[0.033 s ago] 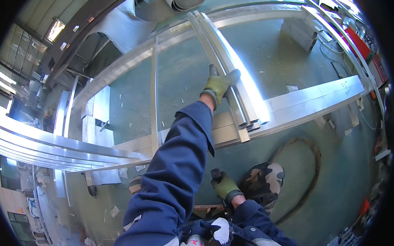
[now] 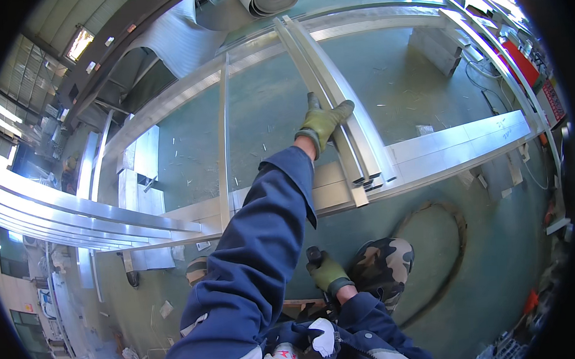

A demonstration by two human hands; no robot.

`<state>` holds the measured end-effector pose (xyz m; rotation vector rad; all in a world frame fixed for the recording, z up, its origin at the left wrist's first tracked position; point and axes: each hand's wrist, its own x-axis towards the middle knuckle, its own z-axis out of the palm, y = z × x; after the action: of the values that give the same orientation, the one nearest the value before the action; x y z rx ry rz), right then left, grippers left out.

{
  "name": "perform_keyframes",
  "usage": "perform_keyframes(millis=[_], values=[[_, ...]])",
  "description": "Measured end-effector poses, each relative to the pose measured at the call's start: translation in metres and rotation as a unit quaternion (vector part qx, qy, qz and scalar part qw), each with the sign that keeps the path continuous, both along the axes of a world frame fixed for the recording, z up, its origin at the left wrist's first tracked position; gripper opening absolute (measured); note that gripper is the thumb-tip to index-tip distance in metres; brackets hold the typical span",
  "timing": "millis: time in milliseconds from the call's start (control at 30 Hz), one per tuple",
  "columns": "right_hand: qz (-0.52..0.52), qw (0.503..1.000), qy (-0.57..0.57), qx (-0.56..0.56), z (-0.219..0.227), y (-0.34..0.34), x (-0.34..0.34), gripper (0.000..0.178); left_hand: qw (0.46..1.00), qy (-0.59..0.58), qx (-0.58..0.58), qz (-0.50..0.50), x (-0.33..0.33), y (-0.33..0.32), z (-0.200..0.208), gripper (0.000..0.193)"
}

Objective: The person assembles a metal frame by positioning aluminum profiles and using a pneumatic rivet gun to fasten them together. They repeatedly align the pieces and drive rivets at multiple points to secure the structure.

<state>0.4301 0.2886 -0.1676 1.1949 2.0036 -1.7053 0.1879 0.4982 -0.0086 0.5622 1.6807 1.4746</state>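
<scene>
left hand clasps the metal bars from above where they lie across the frame; right hand is closed round a dark object, partly hidden; a one-sided push could skew the seemingly unfastened bars or slip their near ends off the frame

Those two silvery rails carry metal bars, upper centre; the green floor has a brown hose-like loop, lower right.
</scene>
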Motion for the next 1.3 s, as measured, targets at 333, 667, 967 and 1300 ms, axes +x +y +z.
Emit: perform_keyframes(millis=[333, 667, 967, 1300], values=[[0.007, 0.999, -0.032, -0.026, -0.011, 0.001, 0.0, 0.056, 0.996, 0.061, -0.011, -0.065, 0.012, 0.022, -0.003, 0.138], [0.01, 1.0, -0.019, -0.021, -0.019, -0.004, -0.005, 0.051, 0.969, 0.08, -0.118, -0.204, -0.01, -0.038, 0.003, 0.089], [0.022, 0.998, -0.03, -0.04, 0.004, -0.001, -0.01, 0.048, 0.958, 0.095, -0.126, -0.24, -0.033, -0.108, 0.023, 0.084], [-0.004, 0.998, -0.017, -0.06, 0.021, -0.001, -0.009, 0.044, 0.862, 0.45, -0.228, -0.056, -0.128, -0.217, 0.023, 0.068]])
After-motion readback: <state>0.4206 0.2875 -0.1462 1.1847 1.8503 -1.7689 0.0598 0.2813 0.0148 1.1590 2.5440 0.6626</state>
